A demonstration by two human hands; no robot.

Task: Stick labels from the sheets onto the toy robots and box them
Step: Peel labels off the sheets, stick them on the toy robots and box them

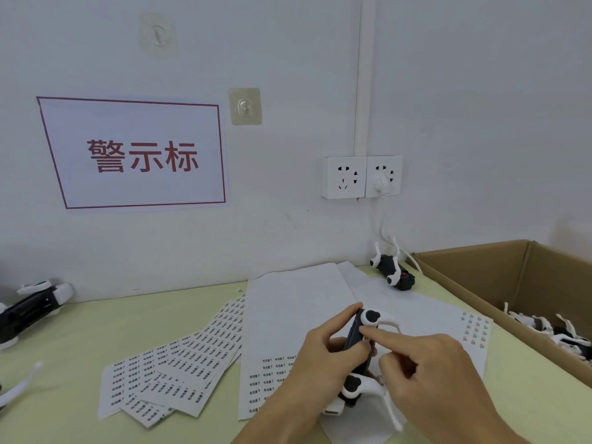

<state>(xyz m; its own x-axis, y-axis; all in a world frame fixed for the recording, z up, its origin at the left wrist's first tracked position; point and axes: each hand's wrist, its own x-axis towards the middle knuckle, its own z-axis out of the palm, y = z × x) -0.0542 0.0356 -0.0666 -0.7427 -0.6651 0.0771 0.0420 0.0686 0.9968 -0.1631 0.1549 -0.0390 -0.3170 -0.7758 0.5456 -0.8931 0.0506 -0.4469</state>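
Left hand point(323, 350) grips glossy black-white toy robot point(360, 339) — right hand point(429, 363) forefinger presses it.

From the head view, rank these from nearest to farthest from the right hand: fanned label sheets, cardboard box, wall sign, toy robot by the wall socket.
From the right hand:
1. Toy robot by the wall socket, straight beyond it.
2. Cardboard box, to its right; too close to call with 1.
3. Fanned label sheets, left on the table.
4. Wall sign, up left.

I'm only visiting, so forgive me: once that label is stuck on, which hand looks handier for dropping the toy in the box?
Probably the left hand: it already grips the toy robot, while the right hand only presses with one finger. The cardboard box sits to the right, though.
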